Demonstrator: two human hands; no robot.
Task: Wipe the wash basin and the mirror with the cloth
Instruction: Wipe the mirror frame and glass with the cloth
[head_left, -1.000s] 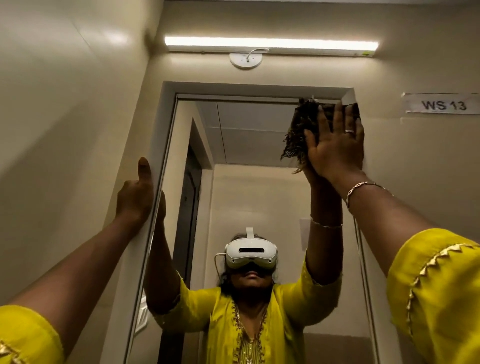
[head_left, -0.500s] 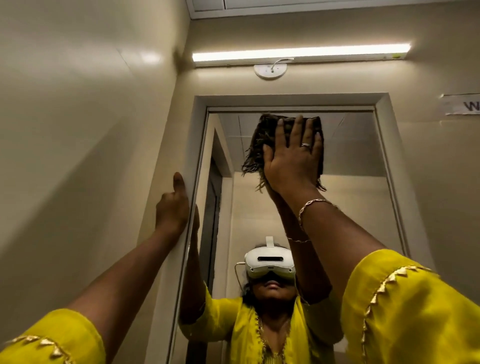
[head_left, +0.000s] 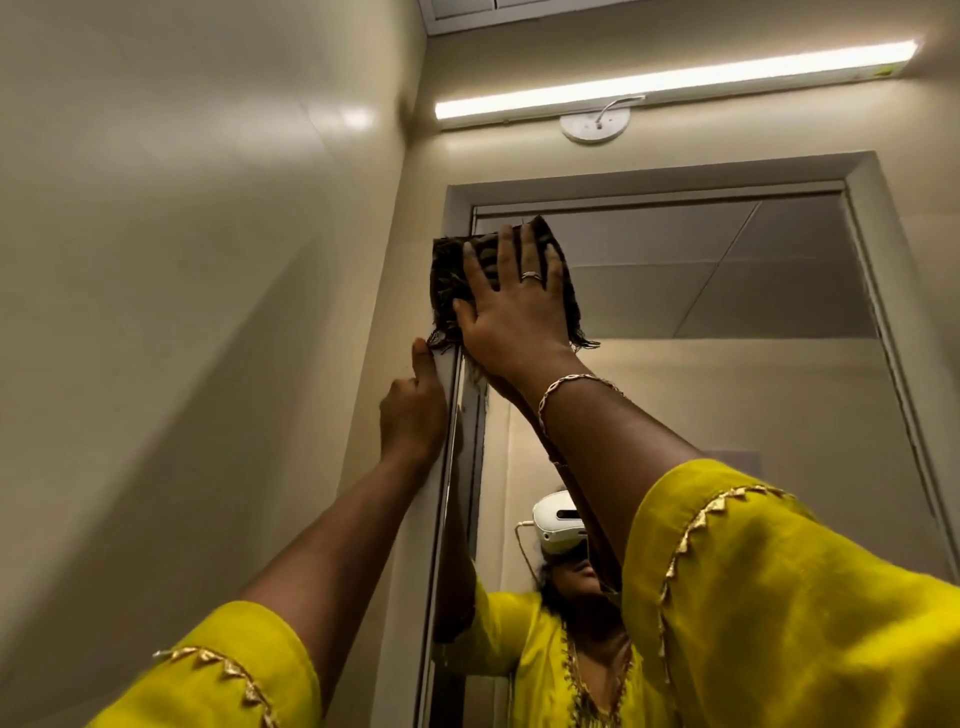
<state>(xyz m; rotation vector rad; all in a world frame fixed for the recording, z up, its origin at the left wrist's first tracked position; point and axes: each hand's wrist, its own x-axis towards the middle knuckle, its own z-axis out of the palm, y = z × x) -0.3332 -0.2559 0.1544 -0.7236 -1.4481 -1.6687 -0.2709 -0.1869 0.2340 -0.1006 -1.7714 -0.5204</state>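
Cloth long axis: the cloth (head_left: 451, 270) is folded into a rough rectangle whose longer side runs up and down, leaning a little to the right at the top.
Cloth pointing: its straight folded edge faces up. The frayed edge faces down, with loose threads hanging below the palm on both sides.
Cloth look: dark brown to black with a paler mottled pattern, soft and rumpled, ragged along the fringe.
Cloth place: flat against the upper left corner of the mirror (head_left: 727, 322), its left part lapping over the frame (head_left: 649, 174).
Right hand: the right hand (head_left: 514, 317) lies palm-flat on the cloth with fingers straight and spread, pressing it to the glass without clutching it. It wears a ring (head_left: 532, 276) and a bracelet (head_left: 563, 384).
Left hand: the left hand (head_left: 413, 415) holds the frame's left upright just below the cloth. The thumb points straight up along it and the fingers are curled round its edge.
Surroundings: a lit tube light (head_left: 675, 78) is above the mirror, a beige wall (head_left: 182, 260) is to the left, and a yellow sleeve (head_left: 805, 597) is on the right arm.
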